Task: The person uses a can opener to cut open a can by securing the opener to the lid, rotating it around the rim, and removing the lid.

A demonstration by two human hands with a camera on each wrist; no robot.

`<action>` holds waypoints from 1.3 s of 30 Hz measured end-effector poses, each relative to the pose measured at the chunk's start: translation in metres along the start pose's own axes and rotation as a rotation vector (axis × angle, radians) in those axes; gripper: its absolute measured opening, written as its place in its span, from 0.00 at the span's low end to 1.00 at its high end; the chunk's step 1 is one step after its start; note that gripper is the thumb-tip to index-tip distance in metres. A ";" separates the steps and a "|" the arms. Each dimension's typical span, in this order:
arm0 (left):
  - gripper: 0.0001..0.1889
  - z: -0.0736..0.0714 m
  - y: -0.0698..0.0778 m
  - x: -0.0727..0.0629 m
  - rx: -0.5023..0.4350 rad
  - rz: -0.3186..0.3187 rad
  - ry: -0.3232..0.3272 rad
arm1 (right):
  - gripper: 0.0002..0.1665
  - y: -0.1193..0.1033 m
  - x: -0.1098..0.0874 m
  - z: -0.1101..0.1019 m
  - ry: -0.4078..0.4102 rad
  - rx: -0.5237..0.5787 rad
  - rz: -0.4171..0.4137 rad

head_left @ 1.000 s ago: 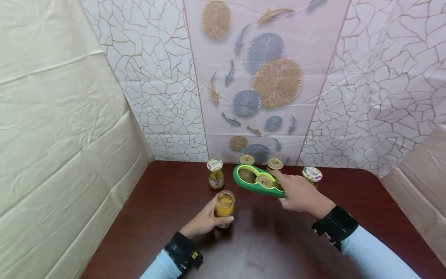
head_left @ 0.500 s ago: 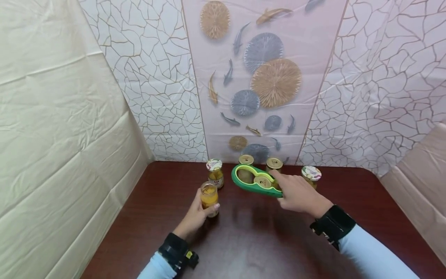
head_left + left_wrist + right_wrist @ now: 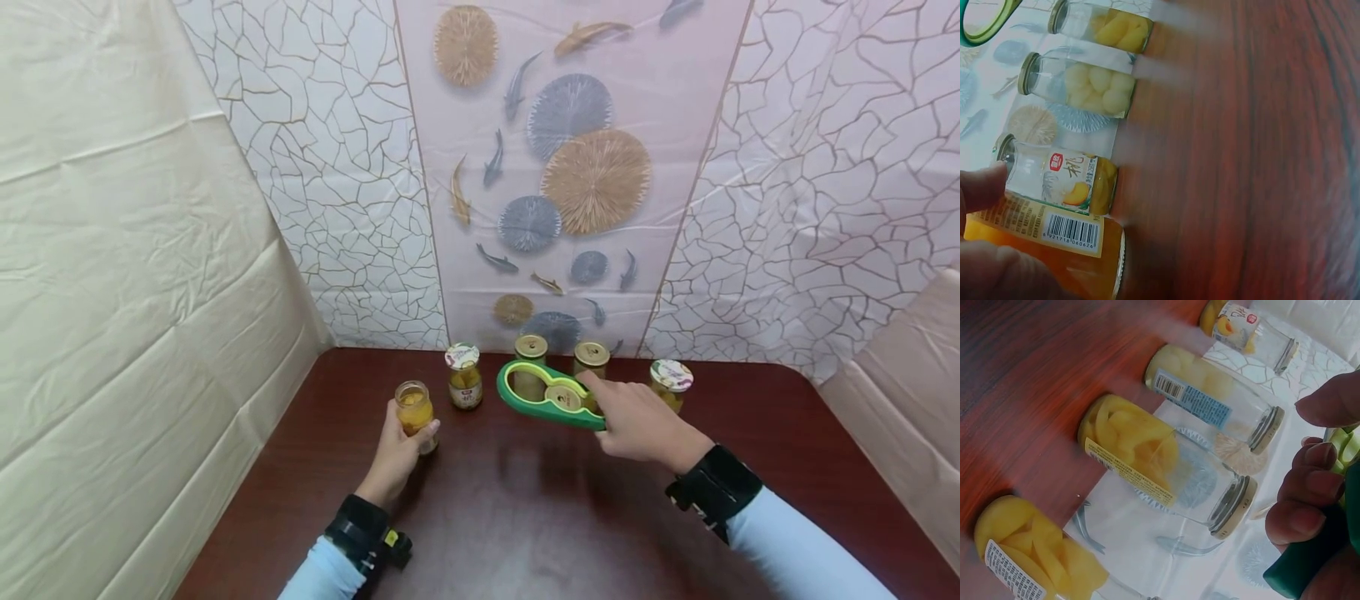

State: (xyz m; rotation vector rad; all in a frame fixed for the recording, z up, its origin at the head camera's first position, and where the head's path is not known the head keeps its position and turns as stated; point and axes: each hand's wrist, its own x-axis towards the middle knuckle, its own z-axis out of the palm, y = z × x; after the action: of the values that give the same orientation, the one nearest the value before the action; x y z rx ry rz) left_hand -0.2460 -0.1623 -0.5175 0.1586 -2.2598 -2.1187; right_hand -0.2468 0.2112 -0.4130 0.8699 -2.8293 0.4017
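Note:
My left hand [image 3: 395, 457] grips an uncapped glass jar [image 3: 415, 412] of orange-yellow fruit, upright, at the left of the table. In the left wrist view its label [image 3: 1071, 231] shows a barcode; whether its base touches the table I cannot tell. My right hand [image 3: 647, 422] holds a green jar opener [image 3: 551, 412] by one end, raised in front of the back jars. A gold lid [image 3: 563, 399] shows inside one of the opener's rings. In the right wrist view, the fingers [image 3: 1310, 481] curl round its dark green handle [image 3: 1310, 556].
Along the table's back stand a peach jar [image 3: 465, 380] with a patterned white lid, two gold-lidded jars, one of pale round fruit [image 3: 1191, 378] and one of yellow slices [image 3: 1129, 437], and another white-lidded jar [image 3: 671, 377] at right. A patterned cloth [image 3: 600, 183] hangs behind.
My left hand has carried the uncapped jar leftward, from in front of the peach jar to its left side. The right hand and opener have barely moved.

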 end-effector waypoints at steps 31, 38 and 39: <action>0.37 -0.018 -0.003 0.088 0.214 0.052 0.121 | 0.40 -0.001 -0.003 0.008 -0.004 0.005 -0.034; 0.37 -0.018 -0.003 0.091 0.216 0.030 0.107 | 0.41 -0.001 -0.007 0.011 -0.016 -0.001 -0.035; 0.37 -0.018 -0.004 0.091 0.214 0.030 0.103 | 0.41 0.000 -0.008 0.011 -0.014 -0.002 -0.035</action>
State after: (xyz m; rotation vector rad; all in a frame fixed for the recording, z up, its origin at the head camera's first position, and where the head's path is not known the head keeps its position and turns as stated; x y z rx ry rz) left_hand -0.3346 -0.1900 -0.5240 0.2333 -2.4059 -1.8059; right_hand -0.2408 0.2121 -0.4256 0.9239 -2.8226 0.3894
